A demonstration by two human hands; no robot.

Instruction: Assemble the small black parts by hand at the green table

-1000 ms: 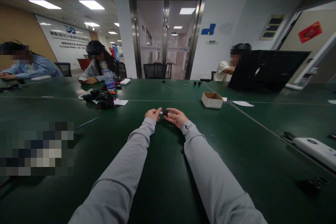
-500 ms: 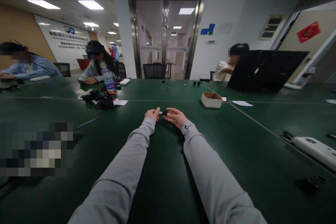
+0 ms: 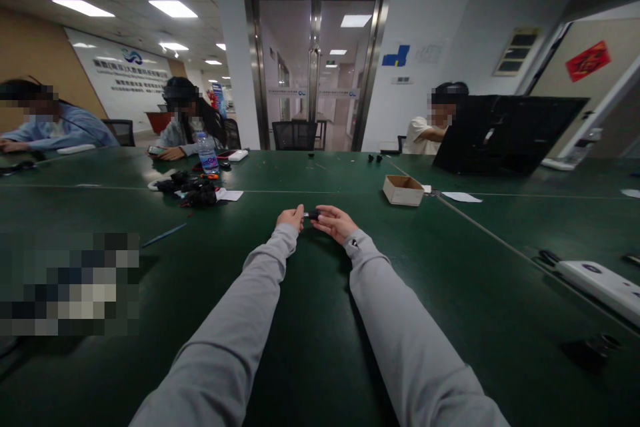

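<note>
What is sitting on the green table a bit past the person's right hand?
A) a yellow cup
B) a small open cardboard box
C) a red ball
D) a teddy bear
B: a small open cardboard box rests on the green table beyond and to the right of the right hand; nothing like the other three things is there.

Both arms wear long light-grey sleeves, loosely wrinkled, ending in ribbed cuffs; the right cuff (image 3: 356,244), centre frame, bears a small dark mark.
</note>
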